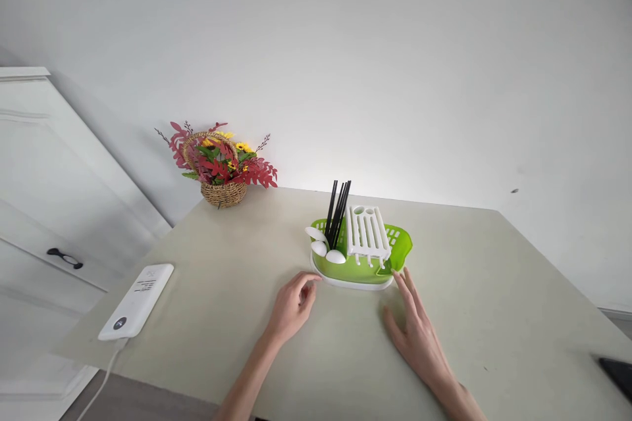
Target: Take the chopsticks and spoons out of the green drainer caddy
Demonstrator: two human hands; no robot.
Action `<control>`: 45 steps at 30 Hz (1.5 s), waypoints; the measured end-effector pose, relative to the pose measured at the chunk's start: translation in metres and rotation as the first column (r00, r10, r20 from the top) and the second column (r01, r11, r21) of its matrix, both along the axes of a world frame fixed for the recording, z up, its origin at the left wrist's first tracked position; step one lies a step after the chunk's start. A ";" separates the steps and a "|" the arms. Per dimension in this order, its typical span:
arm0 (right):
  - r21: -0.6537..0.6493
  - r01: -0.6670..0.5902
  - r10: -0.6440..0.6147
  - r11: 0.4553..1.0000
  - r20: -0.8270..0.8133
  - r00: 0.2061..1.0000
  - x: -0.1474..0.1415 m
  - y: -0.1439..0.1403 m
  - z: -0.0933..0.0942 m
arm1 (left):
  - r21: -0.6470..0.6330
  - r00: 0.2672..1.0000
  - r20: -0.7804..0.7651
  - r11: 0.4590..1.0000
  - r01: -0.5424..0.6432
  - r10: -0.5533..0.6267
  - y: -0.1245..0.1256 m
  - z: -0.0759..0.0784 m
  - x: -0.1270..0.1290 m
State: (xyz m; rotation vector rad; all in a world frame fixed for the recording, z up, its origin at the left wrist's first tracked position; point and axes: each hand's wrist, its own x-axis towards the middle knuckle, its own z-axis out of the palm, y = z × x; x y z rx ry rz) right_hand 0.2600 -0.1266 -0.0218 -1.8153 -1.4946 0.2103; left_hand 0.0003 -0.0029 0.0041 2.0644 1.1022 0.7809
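A green cutlery drainer [401, 249] on a white tray stands in the middle of the beige table [494, 302]. Black chopsticks [338, 210] stand upright in its left part, with three white spoons [326, 248] beside them and a white slotted rack [367, 232] to their right. My left hand [292, 306] rests on the table just left of the tray's front edge, fingers loosely curled and holding nothing. My right hand [415, 329] lies flat on the table, fingers spread, its fingertips near the drainer's front right corner.
A wicker basket of artificial flowers [222, 168] stands at the table's far left corner. A white power bank [137, 300] with a cable lies near the left edge. A dark object [617, 375] shows at the right edge. A white cabinet door [59, 223] stands at left.
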 end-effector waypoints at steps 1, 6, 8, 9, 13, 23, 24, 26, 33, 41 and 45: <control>-0.005 -0.004 0.004 1.000 -0.001 1.000 0.000 0.000 0.000 | -0.002 1.000 0.000 1.000 -0.003 0.003 0.000 0.000 0.000; 0.005 0.004 -0.004 1.000 -0.035 0.999 0.001 0.002 -0.004 | -0.016 1.000 0.011 1.000 -0.027 0.027 0.000 0.000 0.000; 0.013 0.030 -0.029 0.999 -0.075 0.997 0.002 0.002 -0.009 | -0.021 0.999 0.013 0.999 -0.036 0.036 0.000 0.000 0.000; 0.020 0.049 -0.047 0.999 -0.099 0.994 0.004 0.002 -0.012 | -0.022 0.999 0.012 0.999 -0.038 0.038 0.000 -0.001 0.000; 0.040 0.178 -0.164 0.983 -0.234 0.958 0.013 0.002 -0.019 | -0.022 0.999 0.006 0.999 -0.036 0.036 0.000 -0.001 -0.001; -0.017 0.256 -0.249 0.966 -0.312 0.917 0.022 0.003 -0.019 | -0.011 0.999 0.038 1.000 -0.026 0.026 0.000 -0.002 0.000; -0.018 0.254 -0.247 0.967 -0.309 0.918 0.022 0.003 -0.019 | -0.011 0.999 0.037 1.000 -0.026 0.027 0.000 -0.002 0.001; -0.022 0.247 -0.242 0.969 -0.303 0.922 0.021 0.002 -0.019 | -0.011 0.999 0.035 1.000 -0.027 0.028 0.000 -0.002 0.001; -0.011 0.232 -0.225 0.973 -0.296 0.928 0.022 0.003 -0.021 | -0.004 0.999 0.035 1.000 -0.025 0.026 0.000 -0.006 0.000; 0.045 0.216 -0.194 0.975 -0.286 0.938 0.022 0.004 -0.020 | 0.004 0.999 0.041 0.999 -0.033 0.033 -0.001 -0.003 -0.001; 0.043 0.204 -0.183 0.978 -0.288 0.940 0.022 0.003 -0.020 | -0.030 0.993 0.102 0.998 -0.059 0.062 -0.003 -0.002 -0.002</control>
